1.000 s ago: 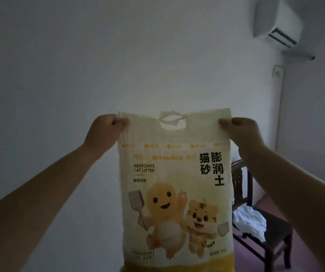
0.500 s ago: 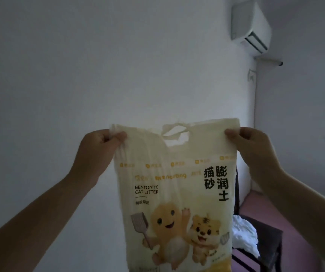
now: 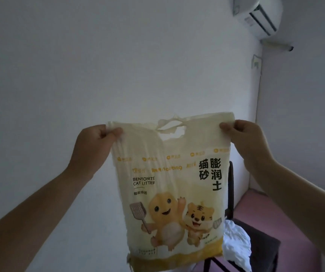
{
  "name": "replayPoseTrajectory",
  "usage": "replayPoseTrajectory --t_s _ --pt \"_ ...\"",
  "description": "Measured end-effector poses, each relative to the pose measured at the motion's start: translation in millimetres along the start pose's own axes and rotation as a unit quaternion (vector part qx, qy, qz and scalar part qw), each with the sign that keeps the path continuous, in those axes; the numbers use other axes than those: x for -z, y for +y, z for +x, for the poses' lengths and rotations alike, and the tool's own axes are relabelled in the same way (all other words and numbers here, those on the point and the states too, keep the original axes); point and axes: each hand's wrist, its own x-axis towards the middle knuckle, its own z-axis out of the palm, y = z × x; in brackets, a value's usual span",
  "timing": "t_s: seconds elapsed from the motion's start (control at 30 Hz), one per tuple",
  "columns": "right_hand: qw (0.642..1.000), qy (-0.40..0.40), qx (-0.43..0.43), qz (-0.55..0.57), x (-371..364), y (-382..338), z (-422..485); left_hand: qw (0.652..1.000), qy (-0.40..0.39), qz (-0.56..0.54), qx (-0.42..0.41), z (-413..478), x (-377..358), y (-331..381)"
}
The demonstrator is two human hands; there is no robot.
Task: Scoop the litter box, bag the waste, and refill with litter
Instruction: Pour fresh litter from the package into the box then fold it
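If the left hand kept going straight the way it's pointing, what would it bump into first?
Probably the white wall. The left hand, pinching the cat litter bag by its top corner, reaches forward and up; nothing else shows ahead, though depth is unclear.

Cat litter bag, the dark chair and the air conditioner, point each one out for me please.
cat litter bag [image 3: 169, 185]: head view, middle of its printed front.
dark chair [image 3: 263, 242]: head view, bare part of its seat.
air conditioner [image 3: 255, 14]: head view, its white front casing, high on the wall.

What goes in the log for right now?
left hand: pinching bag corner | right hand: pinching other corner | litter bag: held up
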Motion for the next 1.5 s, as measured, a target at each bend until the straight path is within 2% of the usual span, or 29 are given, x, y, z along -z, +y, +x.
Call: replayPoseTrajectory --t_s 0.2,0.43,0.67,0.87,1.1,1.23,1.33,1.5 --pt "0.999 -0.049 -0.009 -0.003 26 60 89 0.999 0.037 0.036 -0.006 39 -90 -6" --pt "0.996 -0.074 -0.052 -0.015 35 141 140 0.998 0.007 0.06 0.032 47 -173 -38" --pt "0.984 -0.142 -0.066 -0.086 30 230 170 0.99 -0.058 0.117 0.051 38 -228 -118" --pt "0.959 -0.215 -0.128 -0.132 -3 318 203 0.98 -0.111 0.152 0.065 34 -281 -194" --pt "0.921 -0.283 -0.183 -0.196 -43 436 216 0.958 -0.167 0.176 0.155 16 -345 -285" --pt "0.888 -0.338 -0.204 -0.235 -57 505 219 0.931 -0.193 0.22 0.218 3 -381 -320" --pt "0.849 -0.414 -0.184 -0.272 -67 561 215 0.894 -0.224 0.293 0.254 -25 -412 -353" --pt "0.76 -0.53 -0.123 -0.357 -78 675 184 0.824 -0.268 0.36 0.345 -103 -463 -419"
